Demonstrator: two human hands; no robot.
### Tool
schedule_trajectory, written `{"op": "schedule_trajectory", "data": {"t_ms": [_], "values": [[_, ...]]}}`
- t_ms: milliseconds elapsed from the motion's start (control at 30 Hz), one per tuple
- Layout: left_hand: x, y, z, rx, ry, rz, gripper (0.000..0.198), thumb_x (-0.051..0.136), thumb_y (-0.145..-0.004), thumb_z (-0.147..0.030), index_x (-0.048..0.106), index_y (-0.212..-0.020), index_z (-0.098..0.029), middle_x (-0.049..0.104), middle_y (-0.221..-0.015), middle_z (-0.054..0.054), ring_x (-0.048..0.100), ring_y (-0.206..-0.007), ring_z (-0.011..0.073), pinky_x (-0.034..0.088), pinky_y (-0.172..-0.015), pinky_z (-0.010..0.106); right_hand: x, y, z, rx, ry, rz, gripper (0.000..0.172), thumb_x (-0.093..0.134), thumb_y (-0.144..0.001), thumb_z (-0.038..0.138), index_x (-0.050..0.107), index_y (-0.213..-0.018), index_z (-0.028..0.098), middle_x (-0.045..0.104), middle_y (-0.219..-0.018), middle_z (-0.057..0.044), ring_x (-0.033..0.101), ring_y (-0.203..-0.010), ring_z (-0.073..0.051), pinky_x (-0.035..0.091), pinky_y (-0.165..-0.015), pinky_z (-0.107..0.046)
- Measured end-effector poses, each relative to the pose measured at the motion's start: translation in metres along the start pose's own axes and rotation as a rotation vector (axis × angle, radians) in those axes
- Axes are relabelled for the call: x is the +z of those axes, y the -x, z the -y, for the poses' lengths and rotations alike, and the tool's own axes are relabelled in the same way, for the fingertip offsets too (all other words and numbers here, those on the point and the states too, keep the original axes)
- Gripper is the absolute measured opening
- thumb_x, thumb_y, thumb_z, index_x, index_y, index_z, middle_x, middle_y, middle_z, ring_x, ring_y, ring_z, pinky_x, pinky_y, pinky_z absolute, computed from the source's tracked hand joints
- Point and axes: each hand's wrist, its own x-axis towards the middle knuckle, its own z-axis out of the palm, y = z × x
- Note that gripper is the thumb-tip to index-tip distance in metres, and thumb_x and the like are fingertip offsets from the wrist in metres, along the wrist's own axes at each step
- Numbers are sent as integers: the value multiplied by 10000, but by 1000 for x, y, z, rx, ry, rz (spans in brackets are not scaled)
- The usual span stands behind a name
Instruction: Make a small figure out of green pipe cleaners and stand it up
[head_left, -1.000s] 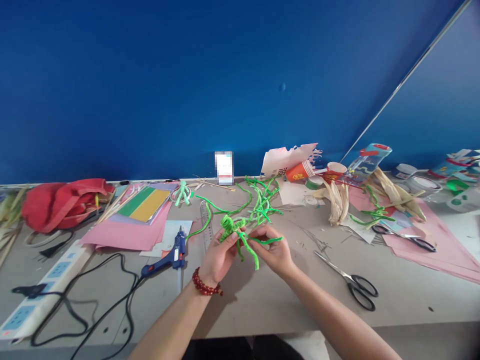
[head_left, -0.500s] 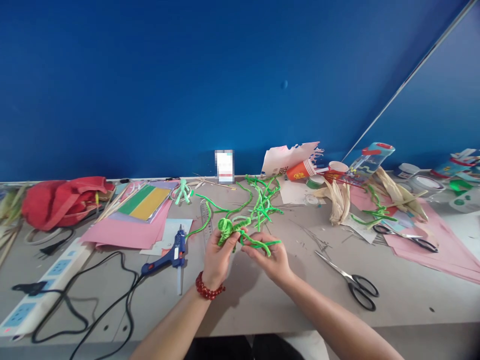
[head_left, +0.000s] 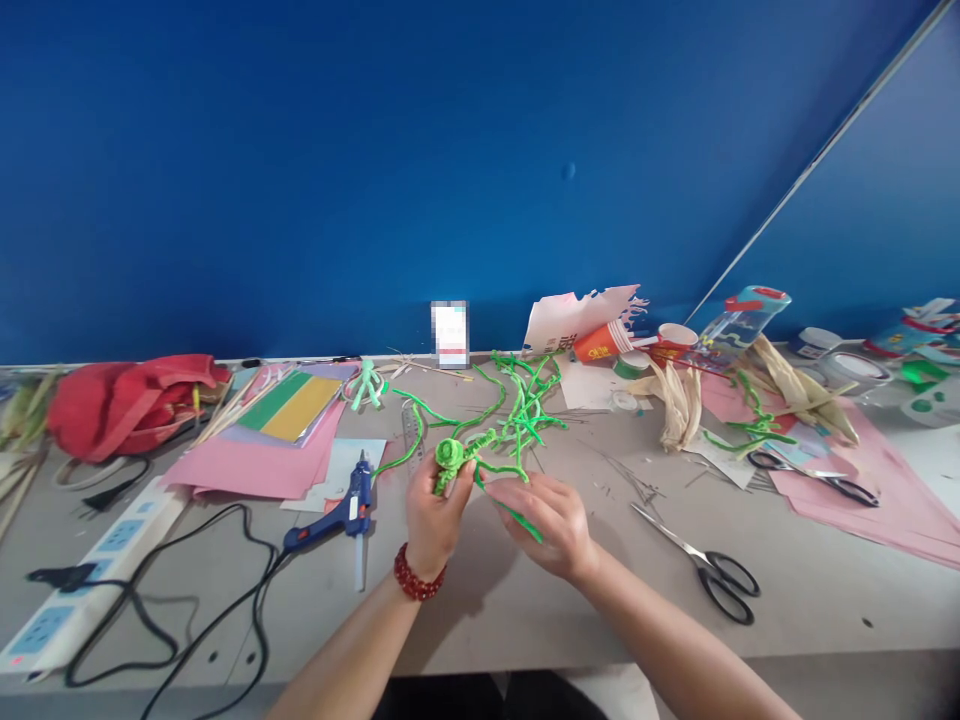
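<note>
left hand (head_left: 429, 525) pinching coiled green figure (head_left: 449, 455), near centre, seemingly to steady it | right hand (head_left: 556, 527) fingers narrow on its trailing green strand (head_left: 525, 524), likely for control | scissors (head_left: 709, 561) right, glue gun (head_left: 348, 511) left, apparently for easy reach

Illumination moderate, even; source outside the view. Blue wall (head_left: 360, 180) darkens toward the top. Left hand (head_left: 433, 520) and right hand (head_left: 551, 520) cast soft shadow on the table (head_left: 540, 625). Pixelation masks the upright panel (head_left: 450, 335). Outer edges appear stretched, soft.
</note>
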Motion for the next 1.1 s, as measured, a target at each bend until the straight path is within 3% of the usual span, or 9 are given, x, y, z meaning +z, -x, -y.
{"op": "schedule_trajectory", "data": {"t_ms": [133,233,300,400,500,633,733,900,1100], "values": [[-1,0,0,65,-90,26,40,707,-780,-212,684,-748,-203,679,-688,4,606,-682,166,447,-712,251,-7,-2,7,-74,156,47,323,508,-904,130,635,-1179,241,757,-847,-67,668,-621,-162,483,-544,-260],[-2,0,4,89,-106,73,32,701,-792,-225,691,-781,-197,676,-715,12,608,-687,161,451,-693,249,-14,-9,9,-18,180,5,252,553,-877,131,679,-1072,226,725,-773,-62,638,-622,-171,484,-560,-274],[-2,0,6,45,-48,130,64,703,-796,-242,695,-836,-192,676,-722,16,621,-681,163,468,-684,258,-19,-15,5,100,80,-57,178,581,-863,137,692,-971,224,710,-752,-54,625,-641,-177,494,-595,-287],[-1,0,9,-77,102,263,116,718,-793,-272,698,-862,-181,675,-687,19,632,-648,162,494,-675,276,-22,-19,-5,397,-160,-132,76,610,-866,190,677,-845,220,690,-721,-30,602,-607,-160,477,-557,-266],[2,0,7,-246,348,325,190,783,-730,-295,692,-851,-180,686,-692,11,619,-577,136,500,-614,267,-19,-15,-15,605,-327,-197,91,638,-856,262,665,-795,199,660,-694,-22,576,-566,-144,435,-488,-235],[3,-2,3,-426,599,282,246,849,-643,-271,678,-792,-179,694,-690,-4,591,-521,102,484,-549,237,-11,-8,-17,615,-360,-214,138,621,-861,274,635,-755,187,625,-664,-16,547,-573,-134,422,-511,-228],[3,-4,3,-462,658,253,240,855,-639,-267,693,-786,-170,697,-696,2,586,-539,94,480,-549,222,-5,-6,-15,608,-317,-138,129,597,-863,248,612,-750,187,595,-649,-1,517,-568,-122,401,-523,-218],[5,-5,8,-393,657,167,242,856,-648,-288,695,-782,-167,700,-745,4,582,-592,84,499,-626,216,3,-4,-11,693,-312,14,130,557,-848,226,572,-724,188,532,-624,17,471,-547,-109,358,-497,-198],[5,-3,20,-263,528,66,239,795,-733,-322,676,-878,-173,660,-717,-12,588,-650,102,489,-680,222,10,-2,-1,656,-310,113,150,541,-834,228,528,-688,194,454,-587,37,406,-509,-95,318,-473,-188]]}}
